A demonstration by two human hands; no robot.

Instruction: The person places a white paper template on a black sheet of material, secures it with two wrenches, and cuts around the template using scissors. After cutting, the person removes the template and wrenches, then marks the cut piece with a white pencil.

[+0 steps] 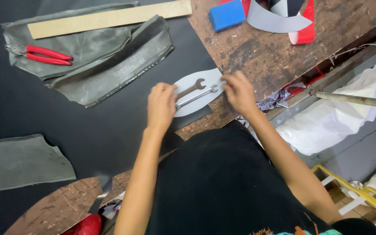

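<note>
Both hands press a grey oval piece [192,93] w/ two wrenches [195,92] on it: left hand [161,105] flat at 9 o'clock, right hand [239,90] pinching its 3 o'clock edge. Red pliers [44,54] lie far off at 10.

a pale grey, rounded piece of sheet material [192,93] lies flat at the bench's [275,52] near edge, half on the black mat [66,126], with a rusty brown open-end spanner [191,89] and a silver spanner [196,96] lying side by side on it, both slanted.
</note>
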